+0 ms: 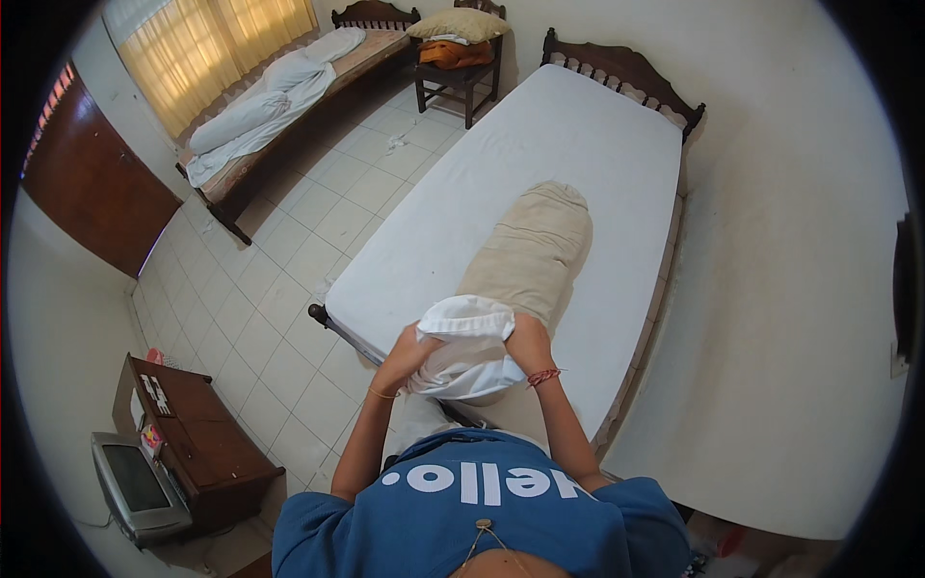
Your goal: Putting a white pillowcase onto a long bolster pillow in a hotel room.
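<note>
A long beige bolster (527, 249) lies lengthwise on a bed covered with a white fitted sheet (390, 267). Around the bolster's near end is a white cloth cover (466, 318), its hemmed opening facing away from me. My left hand (415, 354) grips the left side of this cover. On the other side, my right hand (529, 343) holds the cover's edge close against the bolster. The fingertips of both hands are partly hidden in the fabric. Most of the bolster beyond my hands is bare of the white cover.
A dark wooden headboard (621, 72) stands at the bed's far end. Across the tiled floor (289, 282) is a second bed with white bedding (267, 108). A chair (470, 90) carries a pillow (459, 24). At lower left are a wooden cabinet (209, 448) and a television (137, 484).
</note>
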`<state>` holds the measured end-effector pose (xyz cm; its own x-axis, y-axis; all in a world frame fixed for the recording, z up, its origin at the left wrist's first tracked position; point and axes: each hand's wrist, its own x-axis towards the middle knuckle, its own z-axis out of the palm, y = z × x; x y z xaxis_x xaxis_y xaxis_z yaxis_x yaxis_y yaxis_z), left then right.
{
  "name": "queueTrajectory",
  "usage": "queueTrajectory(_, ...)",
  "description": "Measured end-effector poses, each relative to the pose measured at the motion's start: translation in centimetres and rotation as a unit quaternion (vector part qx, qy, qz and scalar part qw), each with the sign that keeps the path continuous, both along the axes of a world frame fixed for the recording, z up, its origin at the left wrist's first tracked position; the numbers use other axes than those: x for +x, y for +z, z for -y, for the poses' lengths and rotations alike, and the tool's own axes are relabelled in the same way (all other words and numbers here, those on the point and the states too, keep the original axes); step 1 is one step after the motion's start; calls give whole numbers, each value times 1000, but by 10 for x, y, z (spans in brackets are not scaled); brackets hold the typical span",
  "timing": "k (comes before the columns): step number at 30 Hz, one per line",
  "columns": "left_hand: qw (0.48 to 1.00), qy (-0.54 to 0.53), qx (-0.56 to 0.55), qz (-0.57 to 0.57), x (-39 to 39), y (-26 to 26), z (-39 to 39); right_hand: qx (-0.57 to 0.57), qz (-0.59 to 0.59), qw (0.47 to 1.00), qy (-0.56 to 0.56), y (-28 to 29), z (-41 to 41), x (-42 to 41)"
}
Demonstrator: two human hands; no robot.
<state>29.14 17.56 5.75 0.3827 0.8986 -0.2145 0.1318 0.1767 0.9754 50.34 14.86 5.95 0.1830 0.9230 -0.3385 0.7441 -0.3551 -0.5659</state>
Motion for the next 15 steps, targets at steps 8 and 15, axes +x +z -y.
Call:
queueTrajectory(8, 924, 89, 255, -270, -6, -15, -7, 195, -403, 889, 93, -3, 5, 3)
queueTrajectory(15, 995, 86, -5, 47, 11, 17, 0, 60, -73, 993, 66, 7, 9, 1)
